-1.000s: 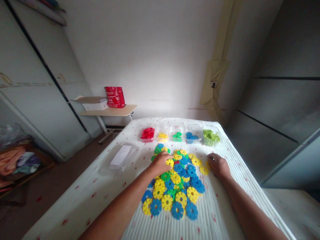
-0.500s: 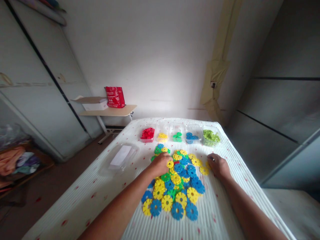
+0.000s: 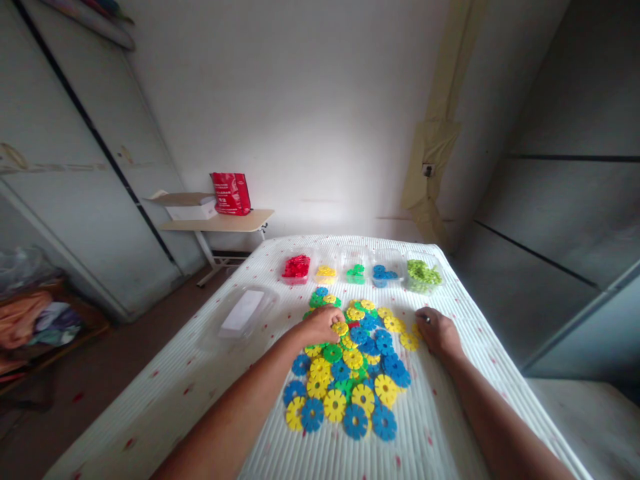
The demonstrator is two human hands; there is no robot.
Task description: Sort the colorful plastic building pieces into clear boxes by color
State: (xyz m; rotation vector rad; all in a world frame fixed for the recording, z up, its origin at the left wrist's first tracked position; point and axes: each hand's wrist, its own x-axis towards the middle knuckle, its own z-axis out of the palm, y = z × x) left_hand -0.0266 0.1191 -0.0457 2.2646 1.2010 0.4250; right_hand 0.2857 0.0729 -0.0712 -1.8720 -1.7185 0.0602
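My left hand (image 3: 323, 325) is over the left upper part of a pile of snowflake discs. Its fingers are closed on a yellow snowflake disc (image 3: 340, 329). Around it lie green discs (image 3: 332, 353), more yellow ones (image 3: 335, 405) and blue ones (image 3: 384, 423), many overlapping. A bit of red (image 3: 353, 325) shows among them. My right hand (image 3: 440, 331) rests on the table at the pile's right edge, fingers curled in beside a yellow disc (image 3: 409, 341). Whatever its fingers may hold is hidden.
Along the far edge stand clear boxes with red pieces (image 3: 297, 267), yellow discs (image 3: 326, 274), green discs (image 3: 355, 273), blue discs (image 3: 384, 275) and light-green pieces (image 3: 423, 274). A clear lid (image 3: 265, 310) with a white slip (image 3: 242, 313) lies left. A side table (image 3: 220, 223) stands beyond.
My left hand has shifted slightly, and the yellow disc in its fingers appears more tilted. The right hand stays in place beside the pile.
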